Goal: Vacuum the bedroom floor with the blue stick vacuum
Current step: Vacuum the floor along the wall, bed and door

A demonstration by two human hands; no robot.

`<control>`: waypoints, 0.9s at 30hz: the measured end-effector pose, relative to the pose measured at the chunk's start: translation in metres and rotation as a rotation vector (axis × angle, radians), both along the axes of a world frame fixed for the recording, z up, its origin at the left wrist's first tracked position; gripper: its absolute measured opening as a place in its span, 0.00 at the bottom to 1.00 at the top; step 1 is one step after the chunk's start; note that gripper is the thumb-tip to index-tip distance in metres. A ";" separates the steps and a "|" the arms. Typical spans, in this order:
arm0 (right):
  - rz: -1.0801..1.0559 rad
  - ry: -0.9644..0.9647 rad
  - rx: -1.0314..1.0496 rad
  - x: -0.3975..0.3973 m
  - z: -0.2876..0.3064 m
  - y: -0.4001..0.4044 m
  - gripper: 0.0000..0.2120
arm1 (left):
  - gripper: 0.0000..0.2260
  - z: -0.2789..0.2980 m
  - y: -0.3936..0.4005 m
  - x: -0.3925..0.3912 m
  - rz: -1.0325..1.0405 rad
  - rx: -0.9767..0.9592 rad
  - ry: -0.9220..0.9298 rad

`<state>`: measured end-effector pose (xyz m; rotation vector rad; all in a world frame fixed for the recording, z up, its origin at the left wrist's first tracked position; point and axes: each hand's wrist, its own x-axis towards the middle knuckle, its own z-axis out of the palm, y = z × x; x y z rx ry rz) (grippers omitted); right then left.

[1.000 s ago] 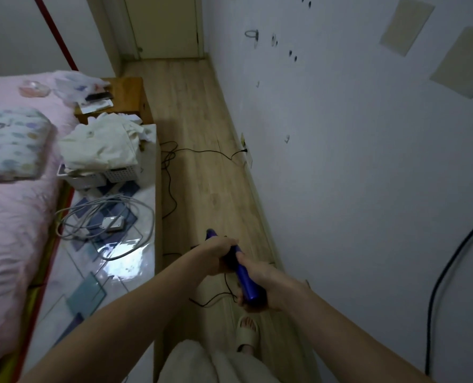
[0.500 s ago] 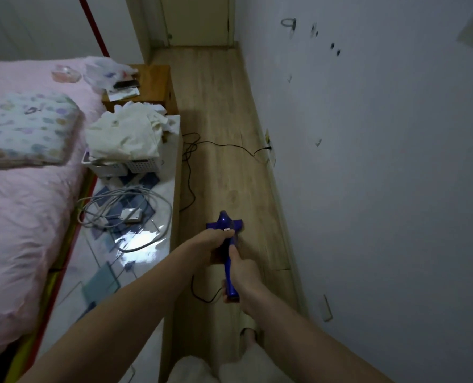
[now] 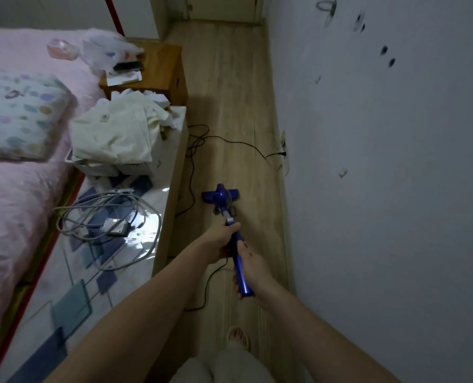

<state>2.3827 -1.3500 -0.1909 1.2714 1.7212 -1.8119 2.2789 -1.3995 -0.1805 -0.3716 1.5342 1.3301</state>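
**Both hands on the vacuum in the strip between bed and wall**

While the person looks down the narrow floor, the far left is filled by a bed [image 3: 14, 205] with a pink cover and a flowered pillow [image 3: 19, 114] lying on it. Just right of the bed runs a low surface with a patterned top [image 3: 72, 294], carrying a loose coil of grey cable [image 3: 105, 219] and, farther away, a white basket [image 3: 113, 167] heaped with pale cloth [image 3: 119, 131]. Beyond the basket stands a small wooden table [image 3: 166, 70] with papers and a dark flat object on it.

Next comes the wooden floor [image 3: 230, 92], where a black cord [image 3: 230, 142] trails from a wall socket toward the low surface and back toward the person. On that floor sits the blue stick vacuum [image 3: 224, 200], its head flat on the boards ahead, its pole slanting back toward the body. The left hand [image 3: 221, 241] is curled round the pole, higher toward the head. The right hand [image 3: 253, 265] is wrapped round the near end of the pole, just behind the left. A sandalled foot [image 3: 239, 337] shows below the hands.

To the right rises a white wall [image 3: 395, 217] with dark marks.
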 end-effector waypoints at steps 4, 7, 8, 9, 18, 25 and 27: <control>0.035 0.013 -0.025 -0.032 -0.008 0.025 0.19 | 0.02 -0.005 0.023 -0.029 0.027 -0.033 0.034; 0.026 0.035 -0.061 -0.046 -0.012 0.033 0.16 | 0.03 -0.009 0.029 -0.042 0.040 -0.055 0.043; 0.020 0.038 -0.066 -0.048 -0.012 0.033 0.16 | 0.03 -0.010 0.030 -0.044 0.040 -0.062 0.044; 0.015 0.038 -0.066 -0.049 -0.012 0.032 0.16 | 0.03 -0.009 0.030 -0.044 0.040 -0.066 0.043; 0.008 -0.001 -0.110 -0.026 0.016 0.015 0.24 | 0.09 0.014 0.008 -0.023 0.065 -0.063 0.000; 0.038 -0.043 -0.104 0.025 0.044 -0.030 0.30 | 0.09 0.023 -0.037 0.025 0.078 -0.025 -0.055; 0.051 -0.064 -0.123 0.039 0.055 -0.043 0.29 | 0.10 0.025 -0.051 0.037 0.082 -0.033 -0.078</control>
